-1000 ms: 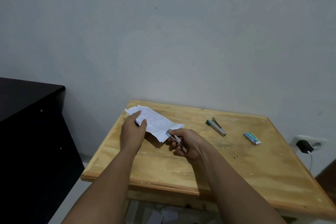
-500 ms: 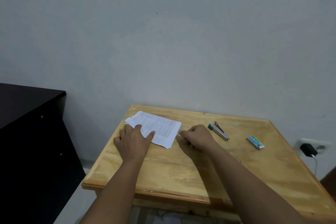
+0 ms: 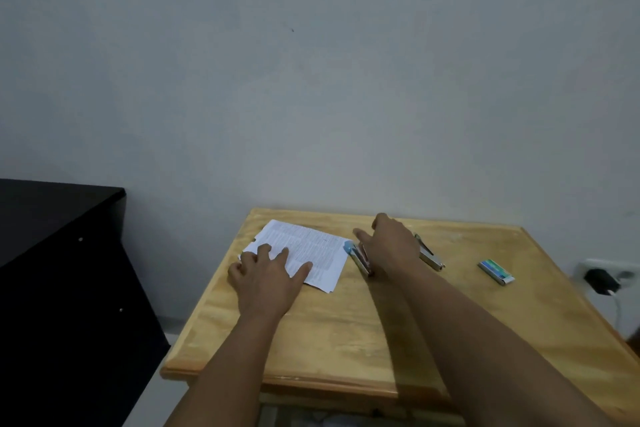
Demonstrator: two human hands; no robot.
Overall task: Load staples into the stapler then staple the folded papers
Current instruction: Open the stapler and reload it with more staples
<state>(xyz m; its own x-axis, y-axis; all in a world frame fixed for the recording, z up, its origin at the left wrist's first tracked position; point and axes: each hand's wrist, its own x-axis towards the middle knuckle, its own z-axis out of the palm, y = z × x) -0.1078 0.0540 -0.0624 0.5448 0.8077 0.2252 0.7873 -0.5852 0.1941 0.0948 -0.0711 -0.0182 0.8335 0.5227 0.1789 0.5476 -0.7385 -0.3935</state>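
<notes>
Papers [image 3: 304,250] folded, printed, flat

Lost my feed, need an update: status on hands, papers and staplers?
Left hand flat on papers. Right hand open, over the table between two staplers: near stapler beside papers' edge, second stapler behind it. Staple box clear, right.

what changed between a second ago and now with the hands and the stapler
The right hand let go of the small stapler, which now lies on the table by the papers, and moved off to its right. The papers went from lifted to flat under the left hand. The second stapler and the staple box stayed put.
</notes>
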